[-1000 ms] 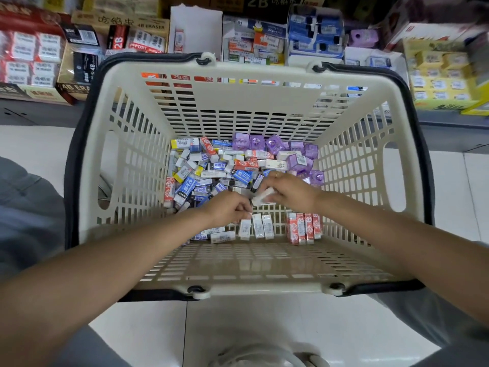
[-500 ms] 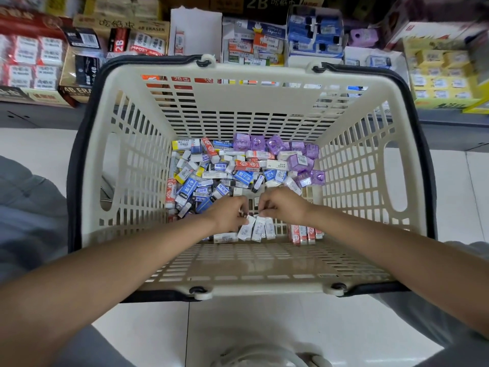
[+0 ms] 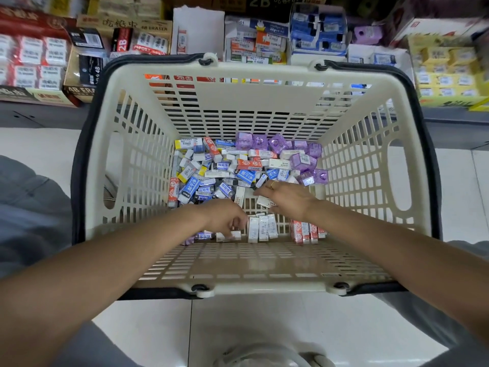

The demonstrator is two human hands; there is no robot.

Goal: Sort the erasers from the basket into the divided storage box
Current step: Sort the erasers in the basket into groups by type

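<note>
A cream basket (image 3: 254, 72) with dark handles stands on the floor. A loose pile of erasers (image 3: 225, 173) in blue, white, red and yellow covers the far part of its bottom, with purple erasers (image 3: 301, 160) at the far right. By the near wall stand a row of white erasers (image 3: 262, 229) and a row of red-and-white erasers (image 3: 307, 231). My left hand (image 3: 225, 219) is left of the white row, fingers curled down onto a small white eraser (image 3: 232, 235). My right hand (image 3: 287, 198) is at the pile's near edge and pinches a white eraser (image 3: 264, 201).
A low shelf behind the basket holds cardboard display boxes of erasers (image 3: 148, 41), a blue-packed box (image 3: 317, 33) and yellow boxes (image 3: 447, 72). White floor tiles (image 3: 264, 327) lie around the basket. My grey-clad knees flank it on both sides.
My right hand has moved from the white row back up to the pile's edge and now has a white eraser. My left hand has dropped toward the near wall.
</note>
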